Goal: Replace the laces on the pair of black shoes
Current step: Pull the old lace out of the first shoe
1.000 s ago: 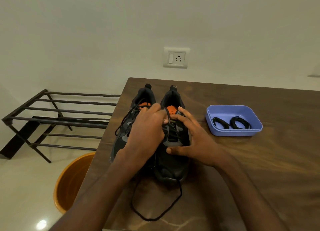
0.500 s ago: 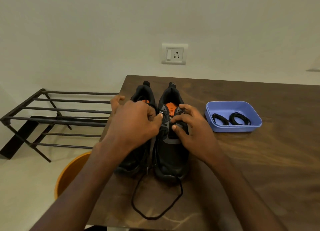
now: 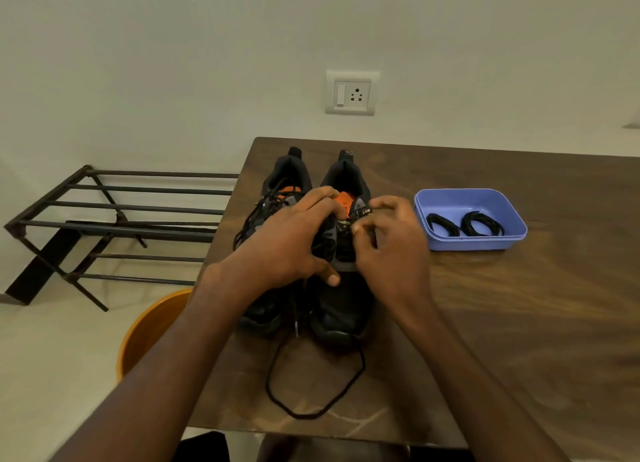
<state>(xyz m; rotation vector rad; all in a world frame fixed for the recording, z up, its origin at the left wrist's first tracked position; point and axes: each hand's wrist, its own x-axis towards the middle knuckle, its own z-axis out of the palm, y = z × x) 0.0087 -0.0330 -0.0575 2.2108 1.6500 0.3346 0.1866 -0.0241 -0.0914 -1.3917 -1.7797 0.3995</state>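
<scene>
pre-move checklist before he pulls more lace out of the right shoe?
1. Left hand steadies the right shoe: ok, it rests across the upper.
2. Right hand has the lace at the eyelets: cannot tell, its fingers are curled there but blurred.
3. Freed old lace clear of snags: ok, it loops loose on the table.
4. New laces ready: ok, two coils in the blue tray.
5. Left shoe unlaced: not ok.
</scene>
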